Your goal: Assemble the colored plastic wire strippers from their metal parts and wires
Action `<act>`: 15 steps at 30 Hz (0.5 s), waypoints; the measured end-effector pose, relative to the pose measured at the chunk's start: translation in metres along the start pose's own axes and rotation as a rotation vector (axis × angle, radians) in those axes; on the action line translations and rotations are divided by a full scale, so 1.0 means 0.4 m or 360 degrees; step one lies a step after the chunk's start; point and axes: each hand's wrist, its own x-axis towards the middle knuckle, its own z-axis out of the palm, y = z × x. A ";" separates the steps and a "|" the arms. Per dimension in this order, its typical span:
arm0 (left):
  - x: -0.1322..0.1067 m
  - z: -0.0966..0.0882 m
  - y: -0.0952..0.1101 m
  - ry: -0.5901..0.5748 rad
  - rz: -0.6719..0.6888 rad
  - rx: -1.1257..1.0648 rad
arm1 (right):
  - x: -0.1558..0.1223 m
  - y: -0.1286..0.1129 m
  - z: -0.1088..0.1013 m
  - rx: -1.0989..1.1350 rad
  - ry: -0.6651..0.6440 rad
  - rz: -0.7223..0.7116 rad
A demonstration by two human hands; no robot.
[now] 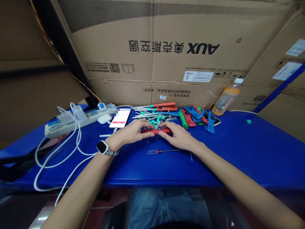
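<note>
Both hands meet over a red plastic handle piece lying on the blue table. My left hand, with a watch on its wrist, pinches the piece's left end. My right hand closes its fingers on the right end. Just behind lies a heap of metal blades and teal parts. A small blue-handled screwdriver rests on the table in front of my hands.
Red-handled tools and red, green and blue handle shells lie at the back. A phone, white earbud case, power strip with white cables sit left. A drink bottle leans on cardboard boxes.
</note>
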 end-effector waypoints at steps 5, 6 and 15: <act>-0.005 -0.010 -0.018 0.0036 0.0007 -0.0041 | -0.007 -0.016 -0.019 -0.0019 0.0330 -0.0218; -0.006 -0.013 -0.023 0.0056 -0.0002 -0.0033 | -0.010 -0.023 -0.018 0.0015 0.0238 -0.0307; -0.003 -0.016 -0.032 0.0074 -0.0039 0.0010 | -0.016 -0.049 0.009 0.0262 -0.0331 -0.0513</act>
